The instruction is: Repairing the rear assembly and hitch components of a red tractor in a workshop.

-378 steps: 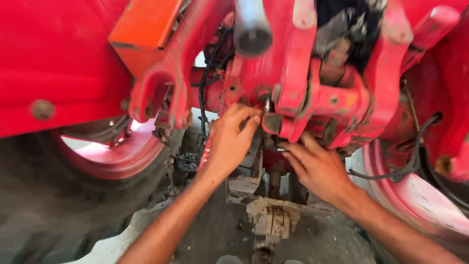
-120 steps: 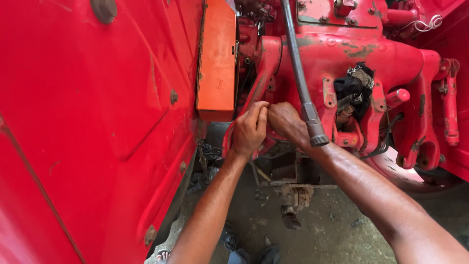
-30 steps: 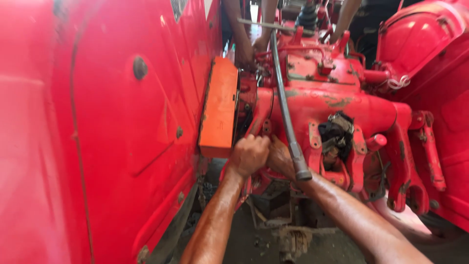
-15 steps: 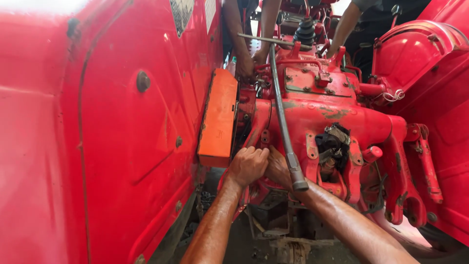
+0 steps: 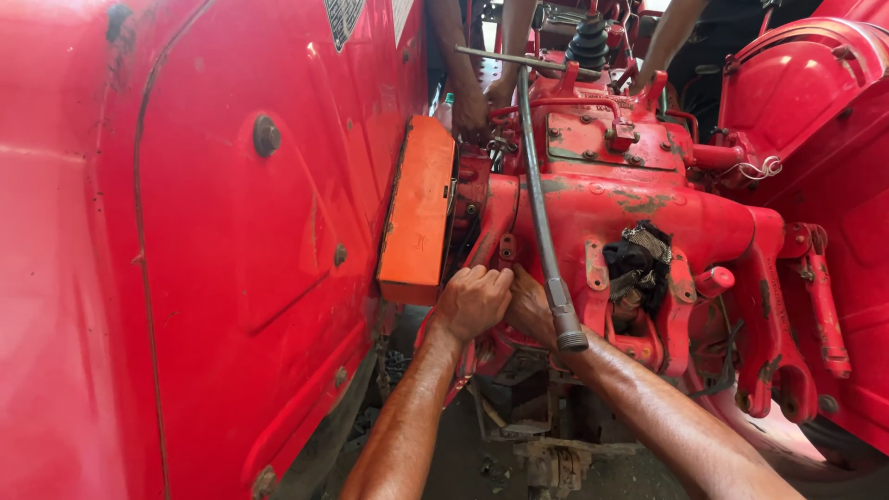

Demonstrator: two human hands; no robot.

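Note:
My left hand (image 5: 472, 301) is curled into a fist against the red tractor housing (image 5: 639, 208), just below a small red bracket (image 5: 506, 248). Its fingers close on a fitting there that I cannot make out. My right hand (image 5: 530, 310) presses in beside it, touching it, with the fingers hidden behind the left hand. A grey hose with a metal end fitting (image 5: 567, 326) hangs down across my right wrist. An orange box (image 5: 419, 213) is mounted just left of my hands.
The big red fender (image 5: 204, 250) fills the left side and another red fender (image 5: 815, 111) the right. Other people's hands (image 5: 472, 106) reach onto the top of the housing. A black rag-wrapped part (image 5: 639, 264) and red lift arms (image 5: 769, 306) sit to the right. Below is dirty ground.
Both hands keep to the same spot on the housing over the last second. My view has tilted up, showing more of the tractor's top and the other people's arms.

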